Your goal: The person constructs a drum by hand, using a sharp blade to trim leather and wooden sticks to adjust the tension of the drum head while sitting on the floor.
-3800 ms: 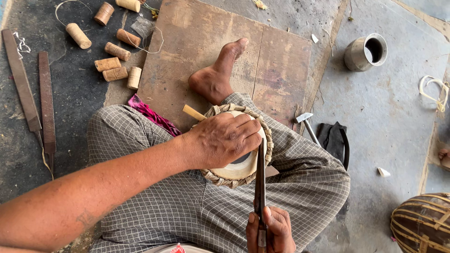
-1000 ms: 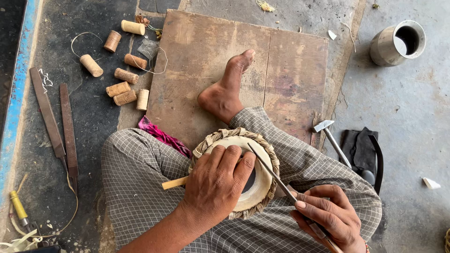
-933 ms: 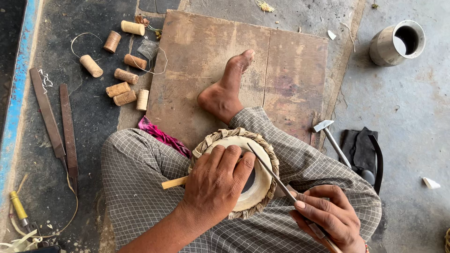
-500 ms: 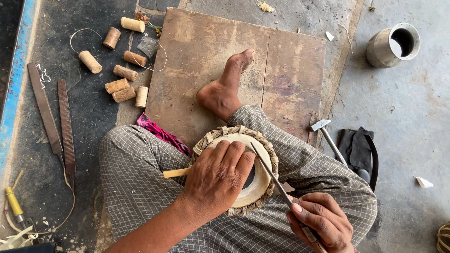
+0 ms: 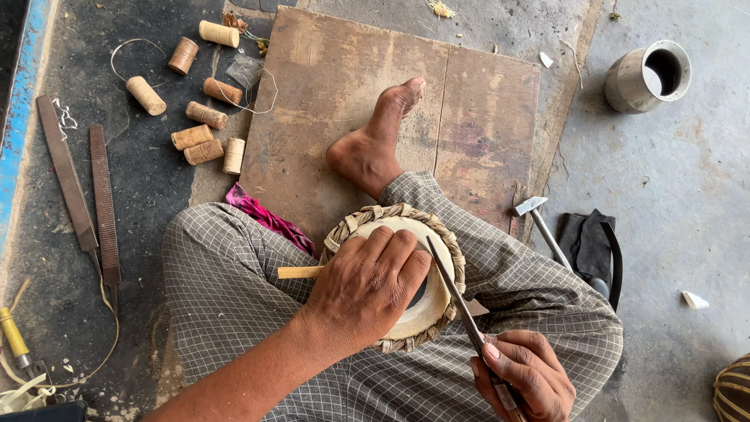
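Seated cross-legged in grey checked cloth, with a round pale drum head ringed by a braided tan rim (image 5: 439, 234) resting in the lap at frame centre. Left hand (image 5: 367, 289) laid flat over the drum's skin, fingers pressed close together and pointing toward 1 o'clock, fingertips reaching near the far rim. Right hand (image 5: 527, 375) at 4 o'clock from the drum, fingers curled tight around the handle of a long thin metal blade (image 5: 457, 293) — blade running up toward 11 o'clock, its tip touching the pale skin just beside the left fingertips. Short light wooden peg (image 5: 299, 272) sticking out from under the drum at 9 o'clock.

Bare foot (image 5: 375, 144) at 12 o'clock from the drum, planted on a worn brown wooden board (image 5: 469, 117). Strip of pink cloth (image 5: 262, 215) at 10 o'clock, tucked by the knee. Cluster of short tan wooden cylinders (image 5: 203, 144) further out at 10 o'clock, with a loop of thin wire among them. Two long flat rusty metal files (image 5: 86, 187) lying side by side at 9 o'clock, well apart from the hands. Small metal hammer (image 5: 539, 223) at 2 o'clock, just beside a folded black cloth (image 5: 590, 242). Dull metal cylindrical cup (image 5: 648, 74) far out at 1 o'clock — lying tilted, its opening showing dark.
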